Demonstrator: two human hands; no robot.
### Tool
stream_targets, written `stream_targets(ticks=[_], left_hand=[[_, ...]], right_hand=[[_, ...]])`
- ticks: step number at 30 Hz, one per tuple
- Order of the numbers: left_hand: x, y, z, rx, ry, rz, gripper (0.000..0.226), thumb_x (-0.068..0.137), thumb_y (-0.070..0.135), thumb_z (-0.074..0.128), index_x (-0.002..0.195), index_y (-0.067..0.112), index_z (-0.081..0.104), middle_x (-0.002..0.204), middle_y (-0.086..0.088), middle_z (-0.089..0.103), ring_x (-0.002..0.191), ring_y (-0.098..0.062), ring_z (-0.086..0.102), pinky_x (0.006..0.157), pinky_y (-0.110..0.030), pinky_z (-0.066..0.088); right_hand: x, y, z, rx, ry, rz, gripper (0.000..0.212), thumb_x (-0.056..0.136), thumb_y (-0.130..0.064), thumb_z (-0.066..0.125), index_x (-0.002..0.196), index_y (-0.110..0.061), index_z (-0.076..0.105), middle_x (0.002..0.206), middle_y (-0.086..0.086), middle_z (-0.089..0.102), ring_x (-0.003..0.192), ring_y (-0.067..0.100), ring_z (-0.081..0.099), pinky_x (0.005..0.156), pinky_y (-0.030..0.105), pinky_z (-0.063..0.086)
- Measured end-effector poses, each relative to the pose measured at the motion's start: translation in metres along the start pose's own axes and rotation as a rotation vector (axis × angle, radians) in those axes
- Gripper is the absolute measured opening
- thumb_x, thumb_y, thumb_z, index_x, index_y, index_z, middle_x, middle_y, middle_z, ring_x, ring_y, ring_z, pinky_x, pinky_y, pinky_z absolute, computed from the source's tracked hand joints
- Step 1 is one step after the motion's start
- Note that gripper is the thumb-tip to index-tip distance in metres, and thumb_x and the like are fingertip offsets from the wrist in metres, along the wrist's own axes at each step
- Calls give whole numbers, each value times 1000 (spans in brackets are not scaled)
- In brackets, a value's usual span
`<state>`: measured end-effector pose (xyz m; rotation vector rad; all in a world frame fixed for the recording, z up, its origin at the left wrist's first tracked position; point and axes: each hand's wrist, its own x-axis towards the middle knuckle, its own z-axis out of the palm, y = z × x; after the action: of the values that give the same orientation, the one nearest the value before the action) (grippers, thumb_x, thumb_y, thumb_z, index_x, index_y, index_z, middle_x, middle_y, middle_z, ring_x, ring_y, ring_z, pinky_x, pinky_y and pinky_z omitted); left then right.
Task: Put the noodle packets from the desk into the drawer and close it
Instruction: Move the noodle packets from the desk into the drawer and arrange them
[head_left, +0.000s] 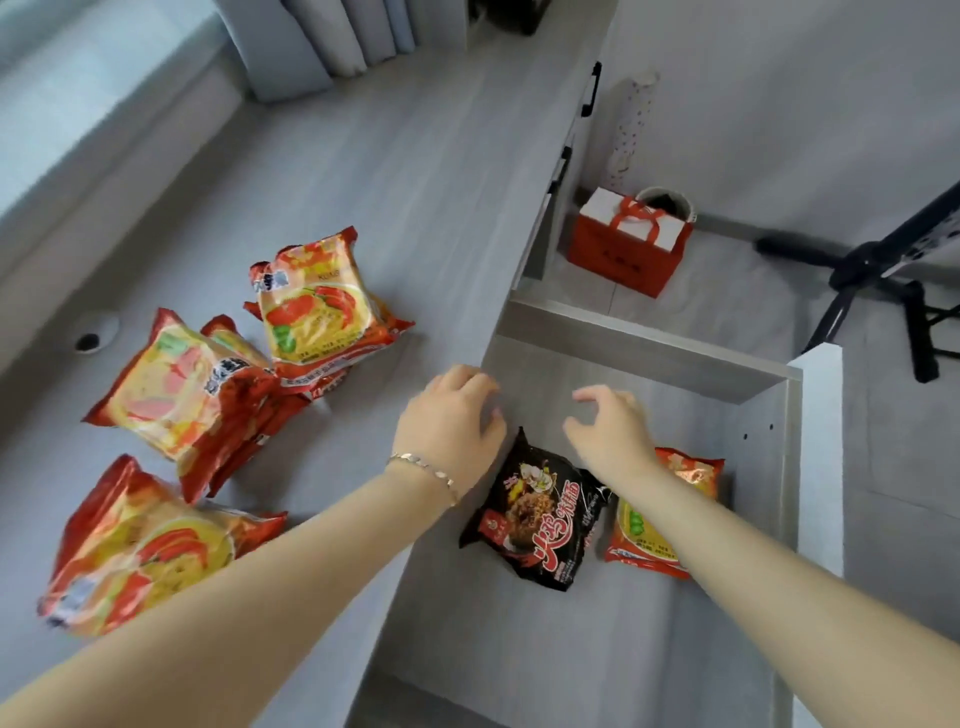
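A: Left hand (451, 410)?
B: Palm down at the desk (415, 208) edge, fingers loosely curled, holding nothing; bracelet (423, 467) on the wrist.
A: Right hand (610, 428)?
B: Over the open drawer (649, 348), fingers spread, empty.
A: Room?
B: Drawer floor bare toward its far wall and near end.
A: Count?
B: On the desk: near packet (135, 551), middle packet (176, 395), far packet (317, 301), more beneath, number unclear. In the drawer: two, black packet (540, 512) and red-yellow packet (649, 530), touching.
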<state>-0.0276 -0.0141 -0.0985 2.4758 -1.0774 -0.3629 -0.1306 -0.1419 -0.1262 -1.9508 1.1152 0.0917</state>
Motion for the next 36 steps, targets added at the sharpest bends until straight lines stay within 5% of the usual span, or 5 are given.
stream_targets(ticks=[3, 10, 19, 29, 36], left_hand=[[-1, -40, -52, 174, 198, 39, 44, 79, 18, 62, 122, 11, 54, 129, -15, 51, 119, -38, 46, 96, -47, 40], [-13, -155, -109, 395, 14, -426, 113, 56, 71, 65, 142, 42, -2, 156, -8, -9, 142, -35, -9, 109, -63, 9], [-18, -207, -120, 158, -175, -628, 120, 44, 73, 69, 135, 55, -6, 147, -8, 9, 129, -39, 18, 99, -56, 37], [-35, -176, -123, 244, 216, -428, 103, 53, 49, 78, 137, 44, 19, 137, -12, 23, 123, -41, 17, 88, -53, 43], [-39, -80, -83, 145, 178, -208, 107, 49, 62, 73, 138, 46, 16, 137, -12, 23, 122, -43, 23, 94, -58, 36]], right_hand=[[2, -66, 18, 14, -17, -193, 31, 86, -16, 54, 117, -16, 52, 131, 10, 43, 95, 17, 51, 83, 27, 39], [15, -186, 103, -262, -37, -421, 86, 74, -48, 65, 140, -18, 19, 132, 19, 37, 122, 34, 38, 99, 44, 38], [27, -209, 156, -501, 50, -240, 117, 57, -68, 66, 142, -20, 3, 138, 26, 29, 125, 41, 32, 106, 55, 29], [-25, -66, 86, 122, 116, -249, 94, 58, -40, 75, 135, -28, 21, 124, 11, 37, 118, 25, 37, 94, 35, 39], [-26, 62, 46, -141, 140, 182, 91, 67, -55, 68, 137, -19, 23, 131, 22, 41, 121, 38, 39, 101, 49, 39]])
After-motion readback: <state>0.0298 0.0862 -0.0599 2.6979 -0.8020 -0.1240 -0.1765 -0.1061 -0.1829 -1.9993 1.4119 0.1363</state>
